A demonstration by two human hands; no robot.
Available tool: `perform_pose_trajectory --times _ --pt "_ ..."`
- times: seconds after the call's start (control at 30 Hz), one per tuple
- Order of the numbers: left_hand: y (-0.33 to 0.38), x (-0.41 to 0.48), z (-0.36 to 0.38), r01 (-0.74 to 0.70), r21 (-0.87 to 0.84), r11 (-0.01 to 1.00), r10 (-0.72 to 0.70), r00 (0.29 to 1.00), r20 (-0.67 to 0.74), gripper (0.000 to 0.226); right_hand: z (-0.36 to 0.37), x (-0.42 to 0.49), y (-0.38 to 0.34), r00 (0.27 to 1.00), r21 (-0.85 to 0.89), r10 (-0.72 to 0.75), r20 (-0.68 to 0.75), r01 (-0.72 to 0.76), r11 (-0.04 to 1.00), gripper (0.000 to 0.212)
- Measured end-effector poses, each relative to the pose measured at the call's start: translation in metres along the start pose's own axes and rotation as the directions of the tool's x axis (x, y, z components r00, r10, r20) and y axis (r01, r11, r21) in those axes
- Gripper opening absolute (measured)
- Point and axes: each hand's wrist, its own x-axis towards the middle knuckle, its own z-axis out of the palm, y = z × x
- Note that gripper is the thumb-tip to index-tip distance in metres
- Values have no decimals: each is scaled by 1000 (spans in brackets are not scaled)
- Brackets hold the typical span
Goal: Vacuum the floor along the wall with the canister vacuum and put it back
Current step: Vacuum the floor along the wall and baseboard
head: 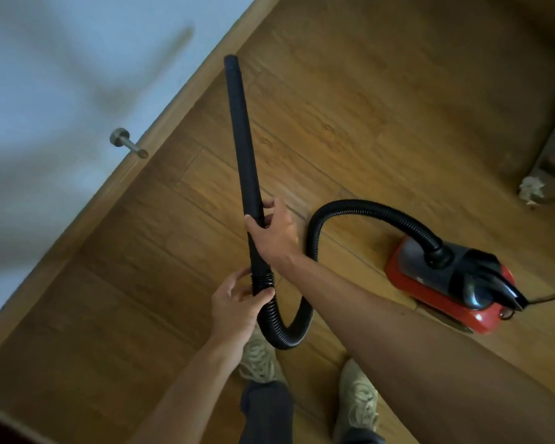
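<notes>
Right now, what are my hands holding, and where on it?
The right hand grips the black wand near its lower end; the left hand grips the ribbed hose right where it joins the wand.

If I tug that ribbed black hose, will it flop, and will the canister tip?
Probably floppy: the hose hangs in a loose loop between the wand and the canister. Its ribbing suggests some stretch first. The canister sits low and wide, so likely drags rather than tips.
</notes>
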Motion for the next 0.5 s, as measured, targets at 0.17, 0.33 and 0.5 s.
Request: perform_pose_trajectory --times 0.17,0.33,0.5 --pt "0 -11 24 -84 165 983 72 994 79 43 -40 -20 6 998 130 -20 -60 28 991 32" --pt "-6 -29 66 -211 304 929 156 968 195 44 -91 -37 23 981 301 -16 -193 74 951 26" --pt "-30 -51 115 -369 459 808 266 924 274 45 -149 -57 50 944 419 24 -329 123 900 22"
